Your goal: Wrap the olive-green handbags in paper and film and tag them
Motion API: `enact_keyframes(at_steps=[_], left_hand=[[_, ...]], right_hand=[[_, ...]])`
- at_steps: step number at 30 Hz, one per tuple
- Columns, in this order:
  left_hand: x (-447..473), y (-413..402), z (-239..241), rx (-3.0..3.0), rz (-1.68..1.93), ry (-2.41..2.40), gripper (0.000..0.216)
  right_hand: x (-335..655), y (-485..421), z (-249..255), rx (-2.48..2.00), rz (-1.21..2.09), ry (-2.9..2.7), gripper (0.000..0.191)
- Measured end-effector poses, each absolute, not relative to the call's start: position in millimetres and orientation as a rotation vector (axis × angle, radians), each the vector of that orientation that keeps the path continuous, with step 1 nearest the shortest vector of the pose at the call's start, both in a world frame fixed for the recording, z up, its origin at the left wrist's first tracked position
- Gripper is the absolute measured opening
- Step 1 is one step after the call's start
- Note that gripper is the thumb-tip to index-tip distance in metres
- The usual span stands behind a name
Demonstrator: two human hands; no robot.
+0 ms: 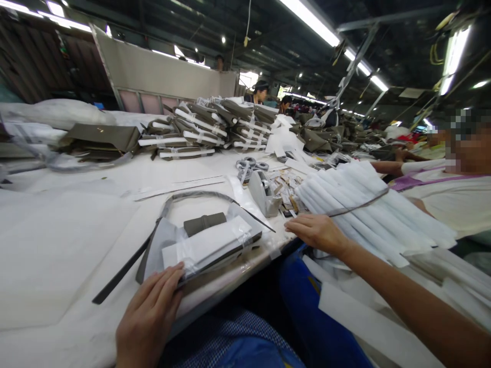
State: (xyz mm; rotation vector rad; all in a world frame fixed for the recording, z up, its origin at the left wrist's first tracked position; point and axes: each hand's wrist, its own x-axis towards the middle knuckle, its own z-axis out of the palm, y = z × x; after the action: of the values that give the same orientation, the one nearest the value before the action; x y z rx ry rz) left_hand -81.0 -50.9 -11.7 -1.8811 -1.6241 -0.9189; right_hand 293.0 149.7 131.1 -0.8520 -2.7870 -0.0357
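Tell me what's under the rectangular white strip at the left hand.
A flat olive-brown bag shows past its edges; whatever lies beneath the white strip is covered.

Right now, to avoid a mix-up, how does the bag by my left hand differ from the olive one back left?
The near bag has a white strip taped on; the back bag shows an olive flap. The left hand touches the near bag; the back bag is untouched. Both lie on the table.

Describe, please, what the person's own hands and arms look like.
The left hand and right hand wear no gloves, and no ring or watch shows. The right forearm is bare, with no sleeve in frame.
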Motion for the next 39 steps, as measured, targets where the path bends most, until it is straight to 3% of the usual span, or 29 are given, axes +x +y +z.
enact_keyframes(at_steps=[4,9,13,25,32,39], left_hand=[[-76.4,-52.9,-9.7,-1.868,-0.946,-1.708,0.037],[-70.7,-55.2,-3.4,-1.879,-0.963,-1.828,0.034],[-69.2,-55.8,-3.3,-1.869,-1.009,-1.883,0.034],[-66.7,-55.3,2.2,-1.825,-1.141,-1.893,0.027],[-65.1,-62.9,18.0,-1.957,-1.265,-2.022,0.045],[-58.2,-51.7,3.0,-1.764,-1.194,-1.975,0.019]], right_hand=[[238.0,121.9,144.9,-0.507,0.022,-2.937,0.026],[152.9,101.6,134.4,-0.044,-0.115,-3.014,0.036],[93.7,97.3,125.8,0.182,-0.134,-3.043,0.033],[37.5,92.8,118.7,0.241,-0.316,-3.265,0.021],[36.5,90.9,115.0,0.234,-0.321,-3.280,0.021],[36.3,92.8,126.3,0.247,-0.346,-3.297,0.020]])
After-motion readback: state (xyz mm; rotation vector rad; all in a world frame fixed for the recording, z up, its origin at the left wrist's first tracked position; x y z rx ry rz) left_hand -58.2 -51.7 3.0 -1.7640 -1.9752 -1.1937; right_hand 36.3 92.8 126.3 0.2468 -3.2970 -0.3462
